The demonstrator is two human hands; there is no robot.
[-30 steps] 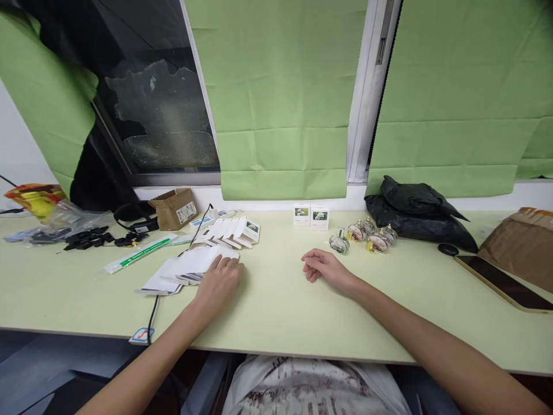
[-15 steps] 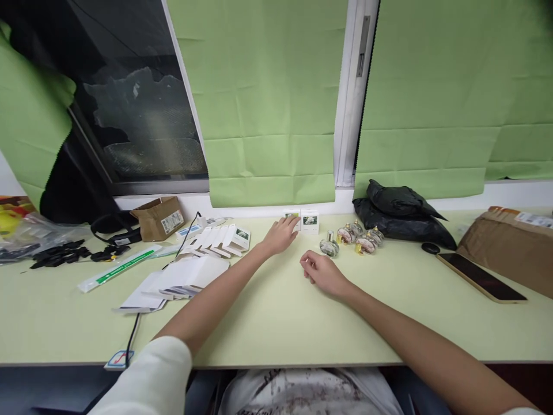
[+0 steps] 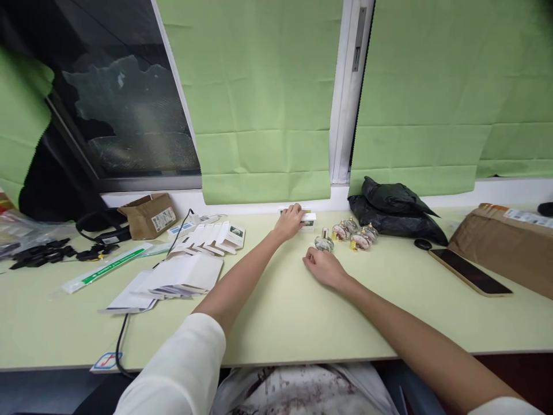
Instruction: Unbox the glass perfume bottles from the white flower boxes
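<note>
At the back of the table, under the green blind, my left hand is closed on a small white box, part of which sticks out to the right of the fingers. The hand covers the rest, and another box beside it cannot be made out clearly. My right hand rests on the table with curled fingers and nothing visible in them. Just behind it stands a glass perfume bottle with a silver top. Several more perfume bottles with gold-coloured parts are grouped to its right.
Several small white boxes stand in a row on the left, with flattened white cartons in front. A cable runs past them. Black plastic bags, a phone and a brown package lie on the right.
My left hand has gone from lying with fingers stretched over the boxes to closing on one, which has tipped over. My right hand has barely moved; the view has shifted slightly.
</note>
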